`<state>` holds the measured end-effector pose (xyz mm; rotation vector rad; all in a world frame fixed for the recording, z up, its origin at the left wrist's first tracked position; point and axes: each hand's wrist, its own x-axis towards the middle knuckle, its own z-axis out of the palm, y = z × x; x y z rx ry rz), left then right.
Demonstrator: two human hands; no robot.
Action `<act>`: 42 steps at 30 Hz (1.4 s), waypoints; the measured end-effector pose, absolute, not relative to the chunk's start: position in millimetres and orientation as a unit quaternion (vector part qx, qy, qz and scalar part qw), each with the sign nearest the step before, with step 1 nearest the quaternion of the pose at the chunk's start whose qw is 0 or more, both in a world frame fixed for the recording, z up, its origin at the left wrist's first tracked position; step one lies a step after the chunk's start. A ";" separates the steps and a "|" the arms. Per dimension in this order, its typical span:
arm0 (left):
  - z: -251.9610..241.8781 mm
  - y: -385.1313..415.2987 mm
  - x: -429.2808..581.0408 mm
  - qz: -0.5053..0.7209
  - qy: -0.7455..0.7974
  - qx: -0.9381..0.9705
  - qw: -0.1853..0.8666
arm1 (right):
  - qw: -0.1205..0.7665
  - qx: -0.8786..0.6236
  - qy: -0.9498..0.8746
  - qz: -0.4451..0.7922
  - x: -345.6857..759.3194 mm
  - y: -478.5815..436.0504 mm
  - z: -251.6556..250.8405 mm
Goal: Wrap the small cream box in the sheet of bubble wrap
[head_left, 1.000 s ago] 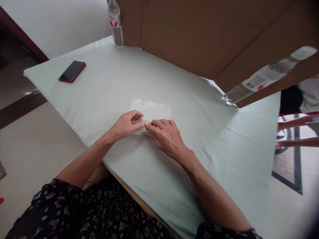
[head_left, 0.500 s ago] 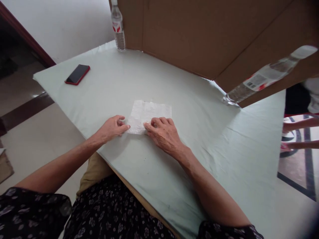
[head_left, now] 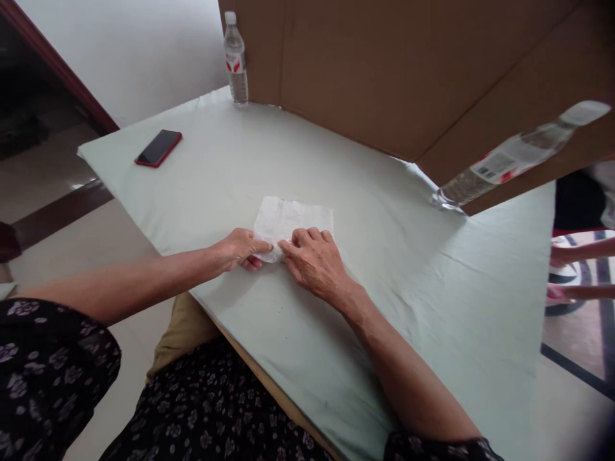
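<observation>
Your left hand (head_left: pixel 244 248) grasps the near left corner of a thin white sheet (head_left: pixel 291 216), thumb on top and fingers beneath. Your right hand (head_left: pixel 314 262) rests on the sheet's near right portion, fingers curled; whether it grips the material cannot be determined. The sheet lies on the pale green tablecloth (head_left: pixel 398 275), in front of you. A red-edged phone (head_left: pixel 158 148) lies face up, well apart, toward the far left corner.
</observation>
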<state>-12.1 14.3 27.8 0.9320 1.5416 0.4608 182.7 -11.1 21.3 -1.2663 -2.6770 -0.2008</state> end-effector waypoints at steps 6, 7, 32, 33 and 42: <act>29.8 17.3 2.8 0.236 0.667 0.454 0.542 | 0.084 -0.426 -0.898 -0.065 182.0 -11.0 20.6; 29.8 16.8 4.5 0.245 0.658 0.450 0.552 | 0.084 -0.427 -0.898 -0.064 181.8 -11.0 20.2; 39.2 6.8 7.6 0.216 0.511 0.689 0.466 | 0.189 -0.431 -0.862 0.190 208.4 -6.8 33.9; 36.0 5.8 9.5 0.207 0.503 0.738 0.400 | 0.202 -0.431 -0.858 0.193 208.8 -5.5 33.5; 7.6 1.8 10.4 0.282 0.375 0.880 0.068 | 0.246 -0.592 -0.748 0.172 252.5 -18.3 39.5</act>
